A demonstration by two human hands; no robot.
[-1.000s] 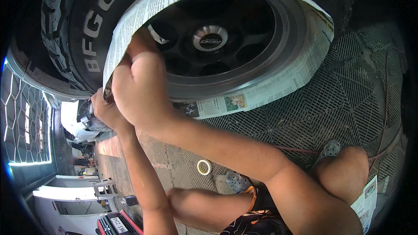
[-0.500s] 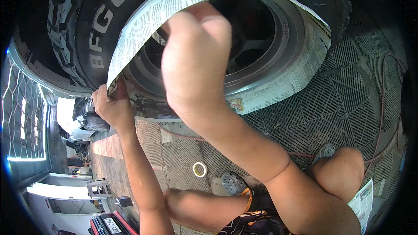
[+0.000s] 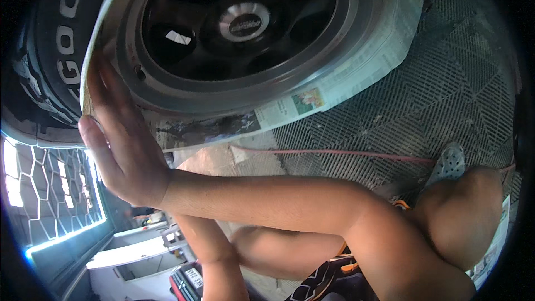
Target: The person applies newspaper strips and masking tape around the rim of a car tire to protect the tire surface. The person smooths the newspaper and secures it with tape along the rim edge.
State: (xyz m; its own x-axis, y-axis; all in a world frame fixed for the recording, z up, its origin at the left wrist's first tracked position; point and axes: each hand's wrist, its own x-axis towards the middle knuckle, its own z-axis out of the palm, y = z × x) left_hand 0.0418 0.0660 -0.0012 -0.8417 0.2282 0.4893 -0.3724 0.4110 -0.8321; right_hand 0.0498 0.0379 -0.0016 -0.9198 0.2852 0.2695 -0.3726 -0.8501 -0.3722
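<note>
A wheel with a dark rim (image 3: 184,78) and a black tyre (image 3: 50,33) fills the upper part of the view. Sheets of newspaper (image 3: 356,81) form a raised collar around the rim. My right hand (image 3: 125,134) is at the collar's left side, its fingers stretched up flat along the paper's inner face. Its thumb stands apart from them, close to the paper's edge. My left forearm (image 3: 203,239) rises from below, but the left hand is hidden behind my right hand and wrist. The round centre cap (image 3: 245,22) shows inside the rim.
A reddish hose (image 3: 345,155) crosses the ridged floor mats (image 3: 446,72). My bent knee (image 3: 462,217) and grey clog (image 3: 448,161) are at right, with more newspaper (image 3: 493,251) beside them. A red vehicle (image 3: 186,281) stands at lower left, below a hexagonal light frame (image 3: 50,189).
My right hand has moved from above the rim's middle to the collar's left side, now covering my left hand. The view has shifted, bringing the wheel's centre into sight.
</note>
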